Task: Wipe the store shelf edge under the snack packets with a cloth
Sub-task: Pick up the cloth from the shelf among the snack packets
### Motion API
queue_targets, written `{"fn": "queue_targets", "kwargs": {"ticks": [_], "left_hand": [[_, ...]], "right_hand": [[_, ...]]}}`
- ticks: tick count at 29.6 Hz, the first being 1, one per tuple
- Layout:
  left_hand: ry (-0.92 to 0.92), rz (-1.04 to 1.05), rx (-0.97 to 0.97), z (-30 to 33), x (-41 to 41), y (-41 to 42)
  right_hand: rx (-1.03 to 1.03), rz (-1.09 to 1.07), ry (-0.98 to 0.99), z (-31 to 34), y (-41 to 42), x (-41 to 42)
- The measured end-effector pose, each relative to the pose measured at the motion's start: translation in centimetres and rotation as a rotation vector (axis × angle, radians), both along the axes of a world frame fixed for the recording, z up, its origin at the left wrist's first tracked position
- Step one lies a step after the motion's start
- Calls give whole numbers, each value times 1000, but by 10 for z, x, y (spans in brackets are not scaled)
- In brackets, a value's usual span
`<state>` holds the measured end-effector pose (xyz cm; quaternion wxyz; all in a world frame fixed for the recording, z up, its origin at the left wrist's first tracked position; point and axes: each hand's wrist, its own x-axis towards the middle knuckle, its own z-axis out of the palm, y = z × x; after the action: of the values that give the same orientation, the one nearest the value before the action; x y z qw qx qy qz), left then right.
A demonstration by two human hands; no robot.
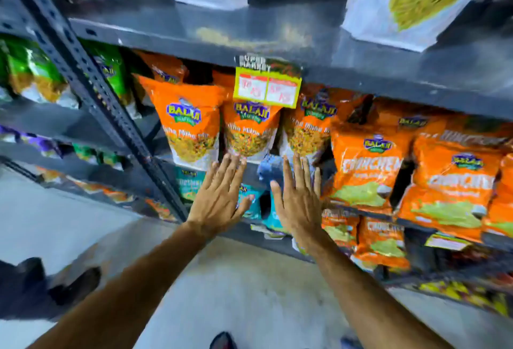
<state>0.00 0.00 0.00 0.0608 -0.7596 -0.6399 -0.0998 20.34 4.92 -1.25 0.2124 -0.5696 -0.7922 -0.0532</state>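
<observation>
A blue cloth (pixel 268 169) lies on the grey shelf edge (pixel 251 172) below the orange snack packets (pixel 191 124). My right hand (pixel 298 201) is flat with fingers spread, its fingertips resting against the cloth's right side. Just left of the cloth, my left hand (pixel 222 196) is also flat and spread, its fingertips reaching the shelf edge under the middle orange packet (pixel 249 132). Neither hand is closed around anything. The image is blurred.
A yellow price tag (pixel 268 86) hangs from the shelf above. More orange packets (pixel 366 171) fill the right side, teal packets (pixel 191 185) sit on the shelf below. A slotted grey upright (pixel 91 85) runs diagonally at left. Shoes (pixel 75 285) of a person stand on the floor at lower left.
</observation>
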Motion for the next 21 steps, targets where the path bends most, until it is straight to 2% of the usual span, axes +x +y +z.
{"fn": "queue_targets", "kwargs": {"ticks": [4, 9, 14, 21], "left_hand": [[31, 36, -106, -52, -7, 25], [8, 63, -176, -95, -8, 47], [-23, 78, -211, -109, -3, 49], [-28, 75, -225, -106, -4, 48]], "right_hand": [[-130, -96, -37, -39, 34, -15], [-160, -161, -33, -71, 55, -32], [-221, -239, 46, -82, 59, -42], [-122, -230, 166, -82, 63, -44]]}}
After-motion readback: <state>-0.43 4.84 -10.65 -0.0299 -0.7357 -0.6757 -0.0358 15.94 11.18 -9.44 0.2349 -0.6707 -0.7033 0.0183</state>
